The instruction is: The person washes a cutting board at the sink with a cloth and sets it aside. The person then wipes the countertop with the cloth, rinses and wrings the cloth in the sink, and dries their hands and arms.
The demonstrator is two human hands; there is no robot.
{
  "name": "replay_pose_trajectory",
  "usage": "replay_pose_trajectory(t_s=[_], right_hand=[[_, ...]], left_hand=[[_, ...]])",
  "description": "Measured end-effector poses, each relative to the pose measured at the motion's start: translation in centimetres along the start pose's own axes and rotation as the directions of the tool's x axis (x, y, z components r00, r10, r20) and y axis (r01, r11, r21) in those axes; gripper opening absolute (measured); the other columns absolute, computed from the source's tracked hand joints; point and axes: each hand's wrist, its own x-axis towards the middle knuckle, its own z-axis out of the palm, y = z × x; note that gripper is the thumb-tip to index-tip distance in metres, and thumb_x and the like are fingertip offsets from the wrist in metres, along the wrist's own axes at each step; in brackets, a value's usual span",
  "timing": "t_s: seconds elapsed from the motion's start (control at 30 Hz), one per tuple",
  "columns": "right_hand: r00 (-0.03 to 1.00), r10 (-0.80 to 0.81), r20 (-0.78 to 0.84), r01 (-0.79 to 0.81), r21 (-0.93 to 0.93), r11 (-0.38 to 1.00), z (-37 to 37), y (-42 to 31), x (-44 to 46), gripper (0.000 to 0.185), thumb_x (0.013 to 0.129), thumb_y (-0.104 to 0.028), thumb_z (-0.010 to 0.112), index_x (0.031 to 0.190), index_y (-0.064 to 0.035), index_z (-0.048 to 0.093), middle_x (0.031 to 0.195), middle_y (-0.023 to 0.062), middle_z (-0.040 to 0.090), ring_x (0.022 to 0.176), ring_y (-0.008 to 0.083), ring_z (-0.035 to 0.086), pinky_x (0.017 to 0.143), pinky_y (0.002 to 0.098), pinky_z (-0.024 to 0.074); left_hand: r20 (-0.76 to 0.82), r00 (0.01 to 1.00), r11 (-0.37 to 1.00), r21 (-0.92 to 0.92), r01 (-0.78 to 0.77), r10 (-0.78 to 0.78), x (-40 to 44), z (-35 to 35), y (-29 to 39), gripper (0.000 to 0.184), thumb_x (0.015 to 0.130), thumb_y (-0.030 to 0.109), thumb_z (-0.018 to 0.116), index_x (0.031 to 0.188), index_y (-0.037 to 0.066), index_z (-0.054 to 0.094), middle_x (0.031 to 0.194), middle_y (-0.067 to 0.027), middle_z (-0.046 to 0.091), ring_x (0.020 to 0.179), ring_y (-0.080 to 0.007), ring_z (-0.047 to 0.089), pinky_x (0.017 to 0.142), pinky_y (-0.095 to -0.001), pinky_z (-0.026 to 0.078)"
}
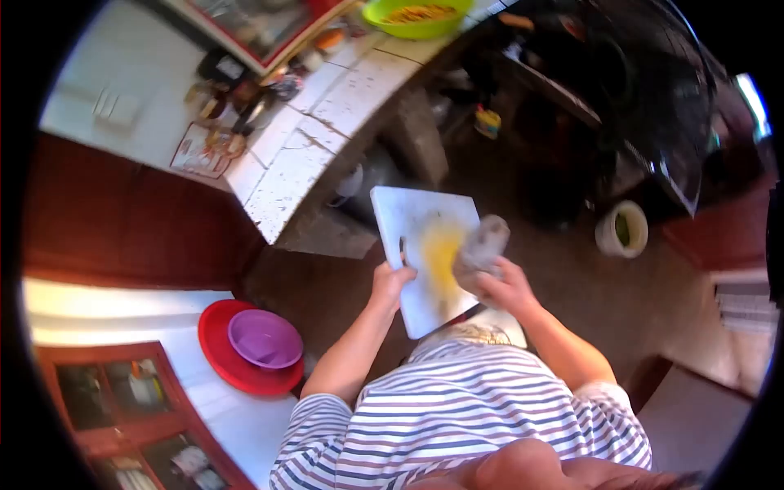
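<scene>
A white cutting board (392,214) is held up in front of my body, with a yellow stain (442,253) across its middle. My left hand (390,284) grips the board's left edge by the handle slot, thumb on top and the other fingers hidden beneath. Bunched in my right hand (508,287) is a greyish cloth (483,243), smeared by motion. The cloth is over the right side of the board, beside the stain; whether it touches the surface I cannot tell.
A white tiled counter (347,96) carries jars, small items and a green bowl (416,18) of yellowish food. A purple basin (265,338) sits on a red one (214,359) to the left. On the floor at right stands a white bucket (606,232).
</scene>
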Motion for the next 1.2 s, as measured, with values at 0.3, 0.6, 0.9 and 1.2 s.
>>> replay_pose_trajectory(t_s=[0.3,0.6,0.9,1.2], right_hand=[[0.613,-0.735,-0.291,0.487,-0.593,0.641,-2.5,10.4,-3.7,0.033,0.063,-0.008,0.066,0.095,-0.0087,0.058,0.1,0.0134,0.054,0.074,0.0323,0.056,0.064,0.0412,0.0483],[0.362,0.353,-0.863,-0.704,-0.005,0.71,-29.1,31.1,-13.8,0.023,0.082,-0.022,0.051,0.097,-0.008,0.06,0.102,0.0142,0.061,0.097,0.0325,0.057,0.078,0.0423,0.0484],[0.579,-0.096,-0.81,0.393,0.174,0.903,-23.7,19.7,-16.9,0.024,0.076,-0.004,0.056,0.099,-0.0041,0.061,0.09,0.0109,0.062,0.081,0.0213,0.059,0.071,0.0323,0.0477],[0.313,-0.825,-0.47,0.494,-0.661,0.564,-14.4,7.4,-10.6,0.031,0.066,-0.006,0.061,0.095,-0.0178,0.062,0.096,0.0145,0.058,0.079,0.0322,0.059,0.065,0.0362,0.0517]], left_hand=[[0.249,0.963,0.979,0.197,0.054,-0.104,-4.5,11.1,-5.1,0.046,0.067,-0.007,0.056,0.113,0.002,0.053,0.102,-0.0077,0.059,0.094,-0.0177,0.056,0.083,-0.0303,0.045],[0.348,0.836,0.858,0.449,0.249,-0.424,-8.9,20.6,-3.4,0.049,0.07,-0.001,0.053,0.119,-0.008,0.047,0.095,-0.0145,0.063,0.082,-0.0182,0.061,0.075,-0.028,0.048],[0.361,0.833,0.833,0.518,0.194,-0.419,-7.5,23.4,-8.6,0.049,0.069,0.001,0.055,0.117,-0.006,0.048,0.084,-0.0088,0.061,0.072,-0.0135,0.058,0.07,-0.0243,0.046],[0.421,0.83,0.833,0.545,0.092,-0.367,-8.9,25.2,-7.3,0.042,0.071,-0.001,0.056,0.112,-0.004,0.049,0.098,-0.009,0.057,0.086,-0.0164,0.057,0.077,-0.0279,0.046]])
